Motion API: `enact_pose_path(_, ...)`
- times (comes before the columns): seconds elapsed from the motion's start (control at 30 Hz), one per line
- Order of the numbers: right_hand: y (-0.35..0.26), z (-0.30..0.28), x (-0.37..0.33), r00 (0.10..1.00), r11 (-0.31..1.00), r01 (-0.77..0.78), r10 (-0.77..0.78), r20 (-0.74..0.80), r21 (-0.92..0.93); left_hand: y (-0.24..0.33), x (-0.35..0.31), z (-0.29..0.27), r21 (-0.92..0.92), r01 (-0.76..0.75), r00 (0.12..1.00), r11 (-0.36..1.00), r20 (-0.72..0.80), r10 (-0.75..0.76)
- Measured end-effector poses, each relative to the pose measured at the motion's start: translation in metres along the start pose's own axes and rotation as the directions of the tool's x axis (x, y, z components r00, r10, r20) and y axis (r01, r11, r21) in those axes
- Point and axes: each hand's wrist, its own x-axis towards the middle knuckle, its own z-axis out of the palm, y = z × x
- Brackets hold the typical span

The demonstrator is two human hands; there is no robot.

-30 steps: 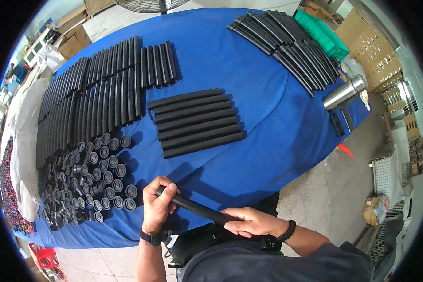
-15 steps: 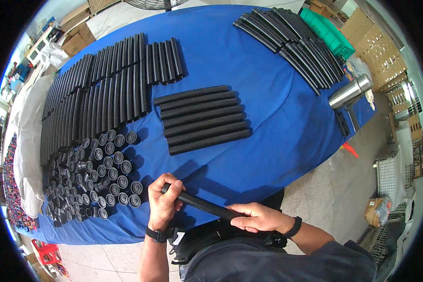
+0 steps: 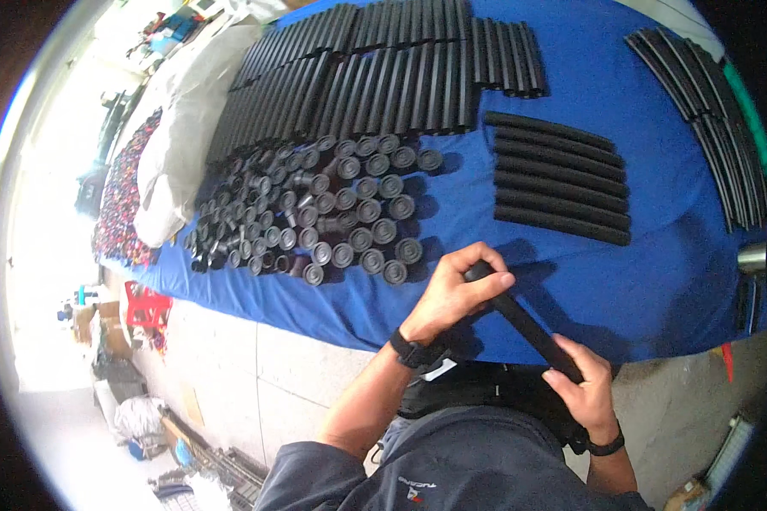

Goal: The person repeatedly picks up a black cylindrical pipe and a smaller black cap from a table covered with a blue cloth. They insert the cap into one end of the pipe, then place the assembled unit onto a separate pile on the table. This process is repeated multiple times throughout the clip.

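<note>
Both hands hold one black tube (image 3: 528, 325) slantwise above the table's near edge, with its upper end to the left. My left hand (image 3: 452, 294) is closed around that upper end, where a slightly wider dark end shows by the thumb. Whether this is a separate cap, I cannot tell. My right hand (image 3: 586, 387) grips the lower end between thumb and fingers. Just left of my left hand, many round black caps (image 3: 371, 209) with ringed faces lie in a loose spread. Beyond my hands, several black tubes (image 3: 562, 179) lie side by side.
A blue cloth (image 3: 673, 281) covers the table. Long rows of black tubes (image 3: 392, 85) fill its far left part, and thinner-looking tubes (image 3: 724, 162) lie at the right. A metal cylinder (image 3: 752, 258) is at the right edge. White sheeting (image 3: 198, 111) and a red stool (image 3: 147, 307) are at left.
The view has swung left, so the table's contents appear farther right. The tube in my hands now slopes more steeply, and both hands keep hold of it.
</note>
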Motion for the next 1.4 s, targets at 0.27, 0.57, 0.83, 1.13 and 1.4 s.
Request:
enact_pose_path(0.27, 0.016, -0.008, -0.008, 0.795, 0.619, -0.602, 0.403, 0.454, 0.505, 0.0, 0.002, -0.002, -0.118, -0.014, 0.999, 0.993, 0.037, 0.019)
enact_pose_path(0.57, 0.016, -0.024, -0.008, 0.643, 0.17, -0.755, 0.38, 0.664, 0.633, -0.004, 0.003, 0.006, -0.084, -0.072, 0.997, 0.994, -0.009, 0.071)
enact_pose_path(0.83, 0.004, -0.006, -0.015, 0.788, 0.368, -0.606, 0.401, 0.467, 0.705, 0.0, 0.003, 0.002, -0.116, -0.025, 1.0, 0.993, 0.006, 0.026)
enact_pose_path(1.13, 0.01, -0.013, -0.014, 0.825, 0.647, -0.565, 0.417, 0.383, 0.512, -0.003, 0.003, 0.006, 0.053, -0.118, 0.982, 0.992, -0.142, 0.124)
enact_pose_path(1.4, 0.028, -0.01, -0.028, 0.754, 0.474, -0.653, 0.334, 0.565, 0.591, -0.009, 0.006, 0.015, -0.001, -0.19, 0.981, 0.982, -0.042, 0.19)
